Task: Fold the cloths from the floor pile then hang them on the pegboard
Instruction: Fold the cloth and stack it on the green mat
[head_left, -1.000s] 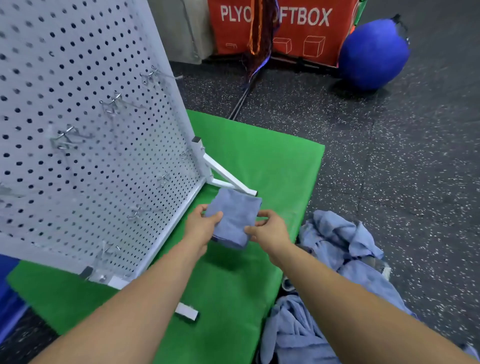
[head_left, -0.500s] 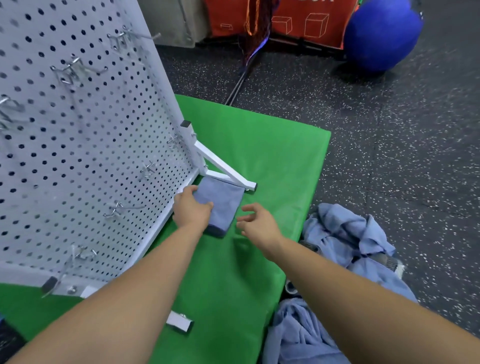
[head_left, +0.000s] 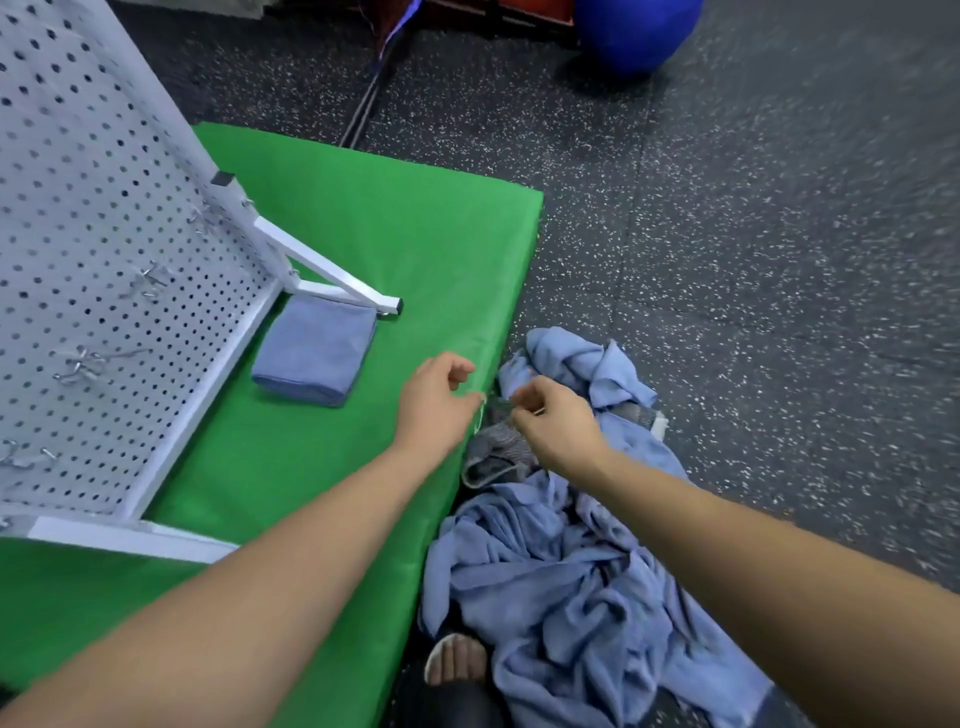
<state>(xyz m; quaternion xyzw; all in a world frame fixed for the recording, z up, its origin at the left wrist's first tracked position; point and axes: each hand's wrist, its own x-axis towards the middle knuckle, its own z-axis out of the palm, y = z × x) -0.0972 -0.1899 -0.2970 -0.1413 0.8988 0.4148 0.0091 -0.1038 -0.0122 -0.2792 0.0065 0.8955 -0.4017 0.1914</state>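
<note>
A folded blue cloth (head_left: 316, 351) lies flat on the green mat (head_left: 395, 234), against the foot of the white pegboard (head_left: 104, 249). A loose pile of blue cloths (head_left: 561, 561) sits on the floor at the mat's right edge, with a grey cloth (head_left: 496, 449) on it. My left hand (head_left: 434, 402) hovers at the mat's edge with loosely curled fingers and holds nothing. My right hand (head_left: 553, 423) is just above the grey cloth, fingers curled; blur hides whether it pinches any fabric. Several metal hooks (head_left: 83, 364) stick out of the pegboard, all bare.
The pegboard's white support leg (head_left: 332, 275) runs across the mat just behind the folded cloth. A blue ball (head_left: 634, 31) and a dark pole (head_left: 371, 98) lie on the speckled floor at the back. A foot (head_left: 454, 662) shows under the pile near me.
My left hand let go of the folded cloth, which now lies on the mat by the pegboard. Both hands moved right to the floor pile, and the view swung right and down.
</note>
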